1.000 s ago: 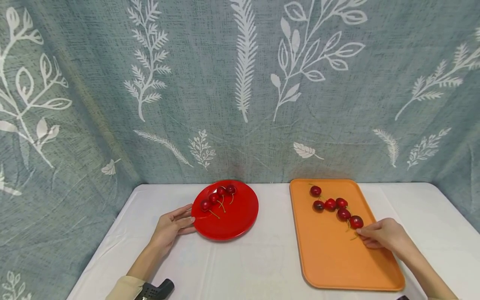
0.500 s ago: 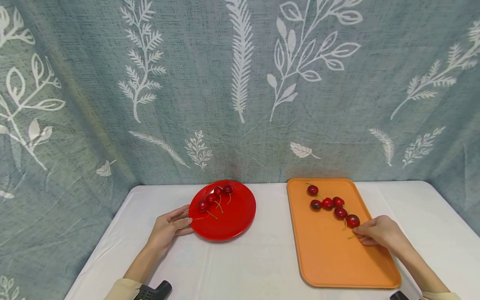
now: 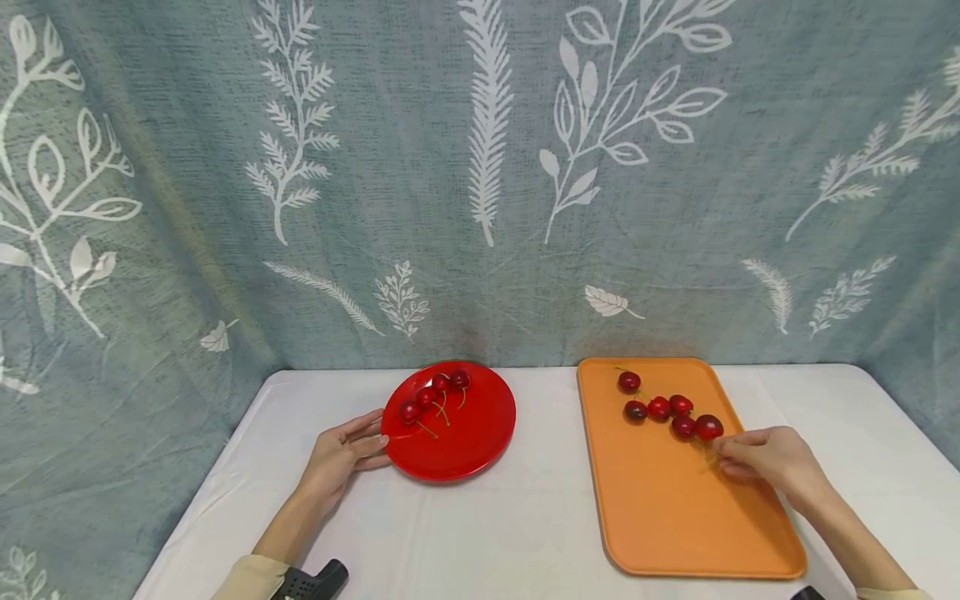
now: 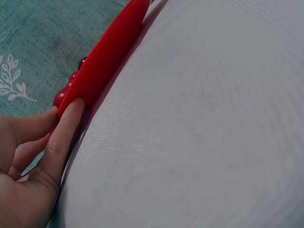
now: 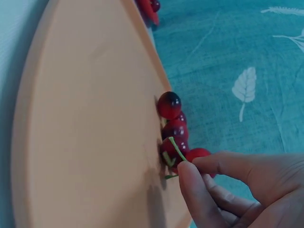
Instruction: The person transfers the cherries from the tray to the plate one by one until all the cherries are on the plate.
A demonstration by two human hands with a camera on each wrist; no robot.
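Note:
My right hand (image 3: 768,458) is over the right side of the orange tray (image 3: 675,517). In the right wrist view, its thumb and forefinger pinch a thin green stem (image 5: 177,149). A dark red cherry (image 3: 708,427) sits right by those fingertips, at the end of a row of several cherries (image 3: 659,408) on the tray. My left hand (image 3: 337,458) grips the left rim of a red plate (image 3: 457,450), with fingers on both sides of the edge in the left wrist view. Several stemmed cherries (image 3: 426,397) lie on the plate's upper left part.
A white cloth (image 3: 525,517) covers the table, with a strip of it between plate and tray. A grey-green curtain (image 3: 420,208) with white leaf prints hangs close behind both. The tray has a low raised rim.
My right hand has shifted slightly up and away from me. The cherry at its fingertips has moved the same way, closer beside its neighbour. The left hand and plate stay put.

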